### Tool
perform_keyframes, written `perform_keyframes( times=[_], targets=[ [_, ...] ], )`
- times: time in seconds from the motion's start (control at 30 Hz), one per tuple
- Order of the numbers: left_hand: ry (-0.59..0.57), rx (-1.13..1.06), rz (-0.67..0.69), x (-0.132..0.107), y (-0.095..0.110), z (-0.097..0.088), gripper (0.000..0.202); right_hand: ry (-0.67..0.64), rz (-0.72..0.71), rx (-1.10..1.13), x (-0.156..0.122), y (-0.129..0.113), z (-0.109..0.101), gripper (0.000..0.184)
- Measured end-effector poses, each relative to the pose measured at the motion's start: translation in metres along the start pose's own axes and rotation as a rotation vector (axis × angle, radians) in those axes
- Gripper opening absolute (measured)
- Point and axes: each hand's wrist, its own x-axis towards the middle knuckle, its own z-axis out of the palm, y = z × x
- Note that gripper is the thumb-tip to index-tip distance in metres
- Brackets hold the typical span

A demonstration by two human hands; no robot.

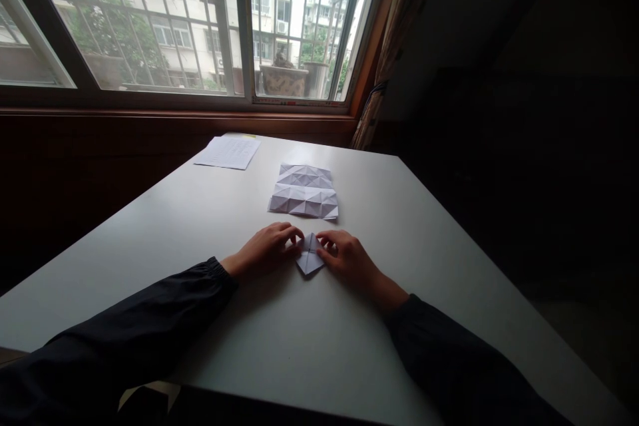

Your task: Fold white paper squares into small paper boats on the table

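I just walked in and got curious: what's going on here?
A person's left hand and right hand are at opposite sides of a small folded paper on a white table. The fingers are at its edges; how firmly they grip isn't clear. Just beyond lies creased paper, with flat sheets farther off, toward the window.

From here I see the left sleeve [150, 319] as near-black, loosely creased, slightly glossy, ending in a gathered cuff [223, 271]; the right sleeve [449, 353] looks dark navy, its near end lost in shadow
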Motion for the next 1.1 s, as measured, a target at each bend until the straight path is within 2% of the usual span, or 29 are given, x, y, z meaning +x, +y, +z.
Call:
perform_keyframes(
  times=[0.1, 0.17, 0.37, 0.53, 0.63, 0.87, 1.1],
  targets=[
    [0.009, -0.006, -0.036, 0.001, 0.0, 0.001, 0.033, -0.003, -0.043, -0.01, 0.0, 0.0, 0.0, 0.04],
    [0.015, -0.015, -0.046, 0.001, 0.0, 0.002, 0.034, 0.008, -0.052, -0.012, 0.0, 0.001, 0.0, 0.043],
    [-0.008, -0.121, 0.017, 0.002, -0.006, 0.002, 0.02, -0.009, -0.086, -0.03, -0.001, 0.004, -0.001, 0.027],
    [-0.125, -0.152, 0.168, -0.002, -0.017, -0.007, 0.026, -0.067, -0.109, -0.07, -0.004, 0.009, -0.003, 0.023],
    [-0.149, -0.126, 0.214, -0.003, -0.019, -0.013, 0.025, -0.105, -0.132, -0.066, -0.005, 0.011, -0.007, 0.023],
    [-0.14, -0.022, 0.311, -0.004, -0.012, -0.018, 0.02, -0.176, -0.247, 0.016, -0.004, 0.021, -0.016, 0.029],
    [-0.073, 0.093, 0.378, -0.003, 0.002, -0.015, 0.022, -0.206, -0.322, -0.108, -0.001, 0.006, -0.025, 0.011]
  ],
)
